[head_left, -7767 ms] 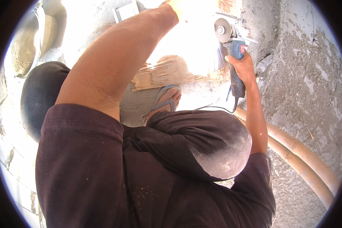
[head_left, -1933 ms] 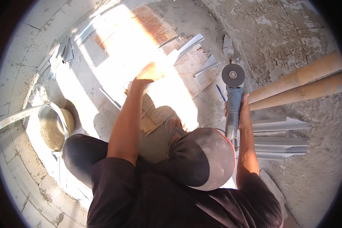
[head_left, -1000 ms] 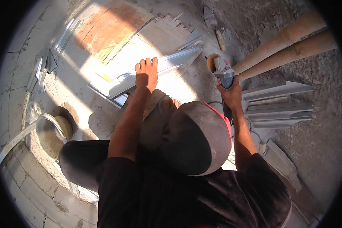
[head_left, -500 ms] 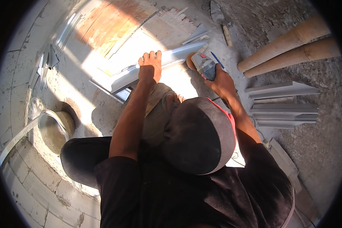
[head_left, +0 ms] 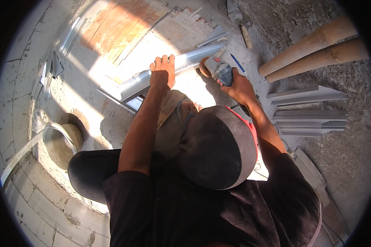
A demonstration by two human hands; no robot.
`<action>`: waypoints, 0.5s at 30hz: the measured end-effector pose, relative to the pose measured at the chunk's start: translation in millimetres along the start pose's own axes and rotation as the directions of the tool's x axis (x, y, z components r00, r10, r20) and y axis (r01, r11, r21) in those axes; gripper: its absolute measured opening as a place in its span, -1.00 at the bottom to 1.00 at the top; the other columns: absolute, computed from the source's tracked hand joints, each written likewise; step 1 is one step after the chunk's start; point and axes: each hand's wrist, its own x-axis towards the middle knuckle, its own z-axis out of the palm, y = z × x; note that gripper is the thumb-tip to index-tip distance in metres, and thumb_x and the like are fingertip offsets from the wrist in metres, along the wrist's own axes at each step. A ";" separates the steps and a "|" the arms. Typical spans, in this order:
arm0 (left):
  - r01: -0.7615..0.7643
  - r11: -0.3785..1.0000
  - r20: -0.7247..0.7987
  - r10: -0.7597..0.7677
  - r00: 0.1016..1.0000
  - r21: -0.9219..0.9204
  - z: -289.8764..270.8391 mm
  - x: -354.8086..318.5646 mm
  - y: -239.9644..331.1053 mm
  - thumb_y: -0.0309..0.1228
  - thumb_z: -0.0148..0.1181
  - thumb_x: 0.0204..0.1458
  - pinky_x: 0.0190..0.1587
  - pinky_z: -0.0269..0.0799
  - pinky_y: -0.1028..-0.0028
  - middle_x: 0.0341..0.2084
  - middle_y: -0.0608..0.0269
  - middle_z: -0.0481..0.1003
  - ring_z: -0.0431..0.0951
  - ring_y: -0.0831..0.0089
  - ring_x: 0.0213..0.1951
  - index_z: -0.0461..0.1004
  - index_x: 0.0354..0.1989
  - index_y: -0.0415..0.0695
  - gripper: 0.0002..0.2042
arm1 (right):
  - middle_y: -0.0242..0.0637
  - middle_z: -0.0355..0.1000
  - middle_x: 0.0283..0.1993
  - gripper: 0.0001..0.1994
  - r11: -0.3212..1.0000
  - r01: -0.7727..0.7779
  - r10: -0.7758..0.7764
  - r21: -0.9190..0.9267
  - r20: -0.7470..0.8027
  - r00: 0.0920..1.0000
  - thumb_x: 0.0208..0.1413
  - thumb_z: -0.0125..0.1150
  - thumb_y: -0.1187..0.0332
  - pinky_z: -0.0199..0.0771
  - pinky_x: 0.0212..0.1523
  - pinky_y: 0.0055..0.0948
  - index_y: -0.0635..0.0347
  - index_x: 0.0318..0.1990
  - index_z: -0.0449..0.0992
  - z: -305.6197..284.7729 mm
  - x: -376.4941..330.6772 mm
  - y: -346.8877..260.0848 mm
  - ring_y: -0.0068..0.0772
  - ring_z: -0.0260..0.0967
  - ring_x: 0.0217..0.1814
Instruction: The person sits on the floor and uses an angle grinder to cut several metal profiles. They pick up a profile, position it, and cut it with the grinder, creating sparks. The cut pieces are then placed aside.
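The left hand (head_left: 163, 73) lies with bent fingers over the silvery metal profile (head_left: 193, 57), whether its grip is closed being indeterminable, while the right hand (head_left: 240, 87) is wrapped around an angle grinder (head_left: 219, 71), its disc (head_left: 203, 66) close by the profile's right portion, a blue pen (head_left: 237, 63) lying right of the profile.

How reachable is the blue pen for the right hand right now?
Probably reachable, but not free-handed: the right hand is wrapped around the angle grinder. The blue pen lies on the floor close by, with nothing visible between them.
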 end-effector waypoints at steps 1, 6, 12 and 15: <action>0.001 1.000 0.003 0.000 1.000 -0.003 -0.2 -0.4 -0.2 -0.57 0.20 0.10 0.20 0.33 0.03 0.13 0.04 0.42 0.41 0.04 0.21 0.35 0.28 -0.10 -0.49 | 0.24 0.61 -0.04 -0.32 1.000 -0.010 0.010 -0.010 0.008 1.000 0.05 0.44 0.03 0.55 0.09 0.05 0.30 0.19 0.36 -1.6 -0.4 -2.1 0.28 0.59 0.08; 0.013 1.000 0.053 -0.013 0.999 0.004 -3.5 3.2 0.4 -0.58 0.24 0.07 0.22 0.33 0.04 0.16 0.03 0.41 0.40 0.04 0.23 0.33 0.32 -0.10 -0.43 | 0.31 0.60 -0.08 -0.30 0.999 -0.024 0.024 0.038 -0.007 1.000 -0.03 0.48 0.11 0.56 0.07 0.03 0.37 0.18 0.36 -0.8 1.7 -1.5 0.30 0.59 0.07; 0.024 1.000 0.093 -0.024 0.995 0.000 -9.0 1.9 1.0 -0.57 0.25 0.06 0.23 0.33 0.04 0.18 0.04 0.41 0.39 0.04 0.25 0.30 0.38 -0.09 -0.37 | 0.30 0.61 -0.16 -0.27 1.000 -0.024 0.025 0.016 -0.068 0.997 -0.04 0.48 0.05 0.59 0.02 0.02 0.39 0.17 0.39 -1.1 10.9 10.8 0.27 0.63 -0.02; 0.017 1.000 0.082 -0.017 0.997 -0.005 -10.4 2.1 1.0 -0.57 0.26 0.05 0.23 0.33 0.03 0.19 0.04 0.41 0.39 0.04 0.26 0.30 0.40 -0.09 -0.35 | 0.29 0.61 -0.19 -0.25 1.000 -0.013 0.012 -0.005 -0.131 0.991 -0.05 0.47 0.03 0.60 -0.02 0.02 0.41 0.17 0.40 0.3 20.7 26.0 0.27 0.63 -0.05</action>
